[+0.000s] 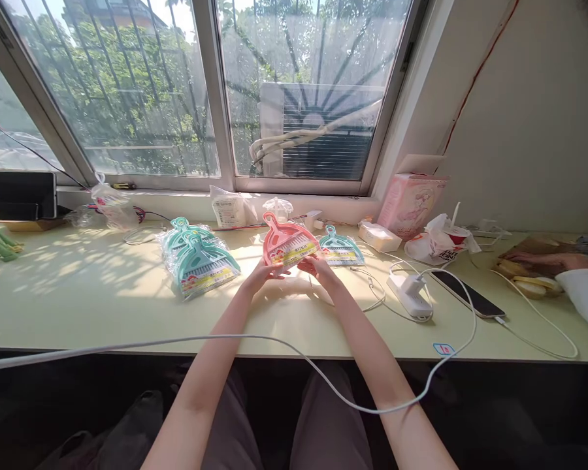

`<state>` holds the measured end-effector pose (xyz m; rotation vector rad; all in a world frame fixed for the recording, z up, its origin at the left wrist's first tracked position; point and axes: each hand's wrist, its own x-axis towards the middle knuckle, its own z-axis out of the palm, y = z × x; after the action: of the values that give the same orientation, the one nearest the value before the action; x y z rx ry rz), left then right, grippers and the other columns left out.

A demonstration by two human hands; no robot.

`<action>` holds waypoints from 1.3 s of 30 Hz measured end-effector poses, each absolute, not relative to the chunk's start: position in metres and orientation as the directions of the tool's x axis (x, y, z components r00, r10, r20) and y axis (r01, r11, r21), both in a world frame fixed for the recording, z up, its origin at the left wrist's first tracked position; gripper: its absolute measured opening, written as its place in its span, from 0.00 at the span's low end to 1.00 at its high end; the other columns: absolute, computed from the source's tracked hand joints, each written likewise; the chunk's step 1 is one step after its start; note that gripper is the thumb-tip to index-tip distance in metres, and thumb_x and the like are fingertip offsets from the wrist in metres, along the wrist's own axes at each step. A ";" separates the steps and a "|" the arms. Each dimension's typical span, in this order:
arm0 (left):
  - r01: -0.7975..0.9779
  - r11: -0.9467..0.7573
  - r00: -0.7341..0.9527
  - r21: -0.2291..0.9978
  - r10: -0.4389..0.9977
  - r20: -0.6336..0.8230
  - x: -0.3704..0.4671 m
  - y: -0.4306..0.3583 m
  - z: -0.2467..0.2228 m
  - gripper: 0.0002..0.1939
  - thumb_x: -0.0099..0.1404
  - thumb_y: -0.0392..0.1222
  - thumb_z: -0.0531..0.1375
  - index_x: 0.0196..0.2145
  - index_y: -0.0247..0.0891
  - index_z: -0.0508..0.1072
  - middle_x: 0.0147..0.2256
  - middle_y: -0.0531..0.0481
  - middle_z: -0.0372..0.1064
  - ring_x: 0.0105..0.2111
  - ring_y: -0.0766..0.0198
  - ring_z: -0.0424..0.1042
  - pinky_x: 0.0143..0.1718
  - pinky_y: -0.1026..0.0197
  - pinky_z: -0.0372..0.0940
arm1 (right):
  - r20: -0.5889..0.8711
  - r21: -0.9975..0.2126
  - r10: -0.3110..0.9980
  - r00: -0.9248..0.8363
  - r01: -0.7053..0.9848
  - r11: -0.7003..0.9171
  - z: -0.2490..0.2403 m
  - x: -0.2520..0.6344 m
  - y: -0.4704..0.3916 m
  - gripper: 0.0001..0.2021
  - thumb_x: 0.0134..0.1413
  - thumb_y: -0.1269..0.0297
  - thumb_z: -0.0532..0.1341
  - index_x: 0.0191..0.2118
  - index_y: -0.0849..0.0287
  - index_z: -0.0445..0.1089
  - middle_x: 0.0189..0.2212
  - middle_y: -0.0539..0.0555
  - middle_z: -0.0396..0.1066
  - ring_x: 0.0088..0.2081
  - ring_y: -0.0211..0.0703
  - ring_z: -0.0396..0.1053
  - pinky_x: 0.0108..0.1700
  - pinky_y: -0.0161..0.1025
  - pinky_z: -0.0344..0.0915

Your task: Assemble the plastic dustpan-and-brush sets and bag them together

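Between both hands I hold a pink mini dustpan and brush set (291, 243) in clear packaging with a yellow label, tilted up above the table. My left hand (264, 275) grips its lower left corner, and my right hand (319, 267) grips the lower right. Left of my hands lies a pile of green dustpan sets (196, 258), also wrapped. Just beyond my right hand, one more green dustpan set (342, 247) lies flat on the table.
A white power strip (410, 297) and a phone (468, 294) lie at right, with a white cable (294, 352) looping across my arms. A pink box (411, 205) stands near the wall. Another person's sleeve (585, 300) shows at far right. A tablet (20, 196) stands at far left.
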<state>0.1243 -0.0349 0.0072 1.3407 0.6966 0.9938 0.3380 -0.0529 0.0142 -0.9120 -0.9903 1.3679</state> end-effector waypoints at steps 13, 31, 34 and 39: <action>-0.162 -0.062 0.459 0.985 0.879 0.131 0.124 -0.044 0.019 0.40 0.55 0.49 0.71 0.62 0.38 0.65 0.46 0.35 0.77 0.41 0.47 0.79 0.43 0.50 0.71 | 0.101 -0.939 0.991 -0.087 -0.337 0.066 0.021 0.340 -0.062 0.08 0.52 0.65 0.67 0.39 0.58 0.76 0.38 0.54 0.80 0.42 0.46 0.78 0.46 0.44 0.76; -0.109 -0.079 0.520 0.991 0.845 0.124 0.129 -0.050 0.018 0.41 0.56 0.54 0.70 0.63 0.41 0.65 0.54 0.35 0.73 0.45 0.46 0.78 0.44 0.51 0.72 | 0.027 -0.943 0.998 0.064 -0.329 0.047 0.002 0.340 -0.043 0.13 0.52 0.59 0.68 0.41 0.60 0.74 0.32 0.55 0.80 0.33 0.46 0.79 0.40 0.42 0.77; -0.098 -0.023 0.550 0.995 0.832 0.073 0.128 -0.045 0.013 0.40 0.56 0.53 0.71 0.62 0.40 0.65 0.54 0.35 0.72 0.46 0.47 0.78 0.45 0.51 0.72 | 0.004 -0.942 0.994 0.105 -0.332 0.039 0.001 0.338 -0.044 0.11 0.51 0.59 0.68 0.39 0.59 0.73 0.31 0.54 0.79 0.31 0.45 0.78 0.38 0.42 0.77; -0.082 0.006 0.552 0.997 0.833 0.041 0.126 -0.043 0.011 0.39 0.54 0.52 0.72 0.58 0.34 0.67 0.49 0.35 0.76 0.43 0.48 0.79 0.43 0.53 0.73 | 0.037 -0.946 0.992 0.123 -0.317 0.074 0.001 0.334 -0.052 0.10 0.53 0.57 0.67 0.38 0.55 0.73 0.32 0.53 0.79 0.34 0.44 0.79 0.41 0.42 0.78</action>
<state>0.1264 -0.0434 0.0112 1.3862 0.7059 0.8183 0.3337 -0.0515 0.0014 -0.9808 -0.9125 1.2216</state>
